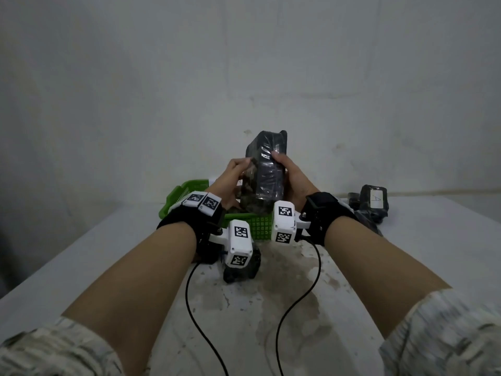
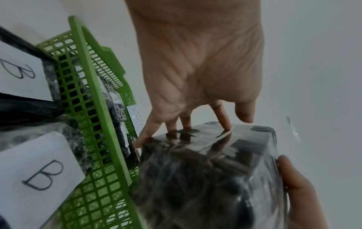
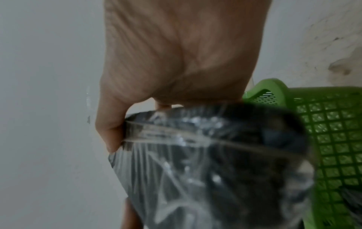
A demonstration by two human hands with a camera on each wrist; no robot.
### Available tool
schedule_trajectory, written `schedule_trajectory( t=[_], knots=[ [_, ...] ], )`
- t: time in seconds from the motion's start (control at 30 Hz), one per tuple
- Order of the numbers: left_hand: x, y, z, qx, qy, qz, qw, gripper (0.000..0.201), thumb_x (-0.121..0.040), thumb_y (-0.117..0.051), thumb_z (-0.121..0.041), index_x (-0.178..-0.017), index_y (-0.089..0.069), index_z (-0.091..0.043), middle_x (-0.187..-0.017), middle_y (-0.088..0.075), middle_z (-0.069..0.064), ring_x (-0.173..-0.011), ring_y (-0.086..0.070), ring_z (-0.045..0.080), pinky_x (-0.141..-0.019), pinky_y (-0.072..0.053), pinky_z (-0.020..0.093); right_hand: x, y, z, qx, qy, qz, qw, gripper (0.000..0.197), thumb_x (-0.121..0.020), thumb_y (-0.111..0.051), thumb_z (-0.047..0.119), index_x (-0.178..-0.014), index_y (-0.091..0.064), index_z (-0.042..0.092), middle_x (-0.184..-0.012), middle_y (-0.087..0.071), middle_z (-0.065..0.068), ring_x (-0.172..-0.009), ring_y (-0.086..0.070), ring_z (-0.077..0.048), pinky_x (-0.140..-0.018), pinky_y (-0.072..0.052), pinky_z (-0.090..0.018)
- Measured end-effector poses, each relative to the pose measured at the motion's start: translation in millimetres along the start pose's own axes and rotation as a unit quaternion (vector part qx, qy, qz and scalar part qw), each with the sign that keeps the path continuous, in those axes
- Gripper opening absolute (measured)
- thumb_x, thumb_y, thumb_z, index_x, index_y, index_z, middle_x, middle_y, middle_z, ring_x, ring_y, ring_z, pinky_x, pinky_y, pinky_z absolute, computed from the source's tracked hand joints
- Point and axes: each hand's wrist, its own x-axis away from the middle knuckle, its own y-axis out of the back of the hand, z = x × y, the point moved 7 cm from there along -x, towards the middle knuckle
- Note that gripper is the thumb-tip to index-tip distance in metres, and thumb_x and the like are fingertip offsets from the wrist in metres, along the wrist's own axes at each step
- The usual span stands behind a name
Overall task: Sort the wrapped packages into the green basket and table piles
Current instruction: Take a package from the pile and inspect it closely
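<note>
Both hands held one wrapped package (image 1: 267,172) upright above the green basket (image 1: 260,226), which stood on the desk (image 1: 406,253) close to the person. The right hand (image 1: 294,177) gripped the package's right side, with the thumb curled over the front edge; the other fingers of this hand were behind the package and mostly hidden. The left hand (image 1: 230,180) touched the left face with fingers (image 2: 223,117) nearly straight and a little spread, only the tips pressing on the shiny film.

No label was visible on the faces of this package that showed. Other packages (image 2: 39,162) beside the basket carried white paper labels with the letter B, and a pile (image 1: 372,202) to the right on the desk showed a label that looked like A. So the step in hand was probably to turn the package and find its letter.

To do this well, the right hand should carry the weight, because the film looked smooth and could slip under fingertips alone. The left fingers should only guide the turning. It seemed wise to keep the package over the basket during the turning, so that a slip would end inside it and not off the desk.
</note>
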Motion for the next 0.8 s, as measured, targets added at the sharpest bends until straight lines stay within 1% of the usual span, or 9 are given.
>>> schedule_trajectory(
  t=[0.07, 0.13, 0.17, 0.3, 0.4, 0.53, 0.63, 0.7, 0.8],
  knots=[
    [1.8, 0.0, -4.5, 0.014, -0.002, -0.005, 1.000, 0.050, -0.090, -0.047, -0.055, -0.124, -0.041, -0.019, -0.101, -0.053, 0.004, -0.091, -0.057, 0.024, -0.073, -0.054, 0.045, 2.8, -3.4, 2.2, 0.014, 0.019, 0.003, 1.000, 0.078, -0.060, -0.083, 0.041, -0.123, -0.049, 0.010, -0.127, -0.059, -0.014, -0.113, -0.059, -0.036, -0.095, -0.042, -0.065],
    [4.5, -0.4, -8.2, 0.030, -0.002, -0.012, 0.999, 0.058, -0.086, -0.051, -0.057, -0.126, -0.035, -0.018, -0.099, -0.054, 0.005, -0.087, -0.060, 0.022, -0.063, -0.054, 0.040, 6.5, -5.9, 5.2, 0.049, 0.044, 0.008, 0.998, 0.051, -0.065, -0.076, 0.031, -0.106, -0.051, 0.014, -0.105, -0.063, -0.010, -0.103, -0.057, -0.032, -0.097, -0.042, -0.061],
    [4.7, -0.4, -9.3, 0.036, 0.000, -0.015, 0.999, 0.058, -0.086, -0.055, -0.054, -0.125, -0.031, -0.019, -0.102, -0.055, 0.006, -0.088, -0.061, 0.023, -0.064, -0.054, 0.039, 6.3, -6.4, 5.6, 0.060, 0.051, 0.012, 0.997, 0.045, -0.066, -0.073, 0.028, -0.102, -0.051, 0.015, -0.097, -0.062, -0.009, -0.100, -0.056, -0.031, -0.096, -0.043, -0.058],
    [5.7, -0.5, -15.5, 0.028, 0.003, -0.037, 0.999, 0.068, -0.085, -0.065, -0.037, -0.131, -0.018, -0.024, -0.124, -0.054, 0.012, -0.095, -0.059, 0.024, -0.065, -0.051, 0.037, 3.3, -10.7, 8.2, 0.094, 0.065, 0.027, 0.993, 0.037, -0.066, -0.071, 0.022, -0.097, -0.052, 0.015, -0.100, -0.060, -0.012, -0.101, -0.057, -0.031, -0.097, -0.044, -0.055],
    [4.3, 3.5, -20.7, 0.017, -0.011, -0.065, 0.998, 0.066, -0.085, -0.065, -0.032, -0.130, -0.018, -0.023, -0.119, -0.053, 0.012, -0.087, -0.057, 0.019, -0.068, -0.050, 0.037, 4.0, -12.7, 12.0, 0.106, 0.078, 0.022, 0.991, 0.027, -0.071, -0.071, 0.020, -0.089, -0.051, 0.017, -0.098, -0.060, -0.008, -0.099, -0.056, -0.029, -0.091, -0.047, -0.048],
    [3.0, 12.5, -27.4, 0.046, -0.028, -0.095, 0.994, 0.066, -0.083, -0.065, -0.041, -0.129, -0.020, -0.025, -0.122, -0.055, 0.011, -0.092, -0.059, 0.023, -0.073, -0.053, 0.045, 6.5, -16.0, 6.2, 0.073, 0.049, 0.052, 0.995, 0.031, -0.083, -0.067, 0.021, -0.109, -0.051, 0.019, -0.108, -0.062, -0.010, -0.102, -0.060, -0.029, -0.096, -0.048, -0.053],
    [3.0, 14.4, -27.8, 0.057, -0.021, -0.096, 0.994, 0.068, -0.082, -0.065, -0.045, -0.130, -0.020, -0.029, -0.125, -0.055, 0.008, -0.106, -0.057, 0.027, -0.081, -0.051, 0.052, 10.7, -20.2, 1.0, 0.014, 0.027, 0.080, 0.996, 0.032, -0.094, -0.054, 0.015, -0.123, -0.042, 0.017, -0.108, -0.060, -0.010, -0.096, -0.062, -0.028, -0.082, -0.054, -0.048],
    [4.4, 11.6, -25.9, 0.026, -0.012, -0.075, 0.997, 0.070, -0.082, -0.066, -0.044, -0.135, -0.020, -0.033, -0.128, -0.054, 0.008, -0.112, -0.055, 0.028, -0.077, -0.053, 0.047, 10.3, -19.5, 1.3, -0.002, 0.027, 0.075, 0.997, 0.032, -0.095, -0.053, 0.017, -0.125, -0.041, 0.018, -0.112, -0.058, -0.011, -0.099, -0.060, -0.030, -0.080, -0.053, -0.051],
    [2.8, 11.3, -20.5, -0.006, -0.016, -0.065, 0.998, 0.077, -0.083, -0.069, -0.033, -0.143, -0.021, -0.033, -0.125, -0.055, 0.009, -0.104, -0.059, 0.026, -0.071, -0.054, 0.038, 10.6, -16.0, 2.5, 0.013, 0.026, 0.066, 0.997, 0.031, -0.095, -0.051, 0.021, -0.126, -0.043, 0.022, -0.115, -0.057, -0.009, -0.099, -0.059, -0.030, -0.077, -0.052, -0.052]
  ],
)
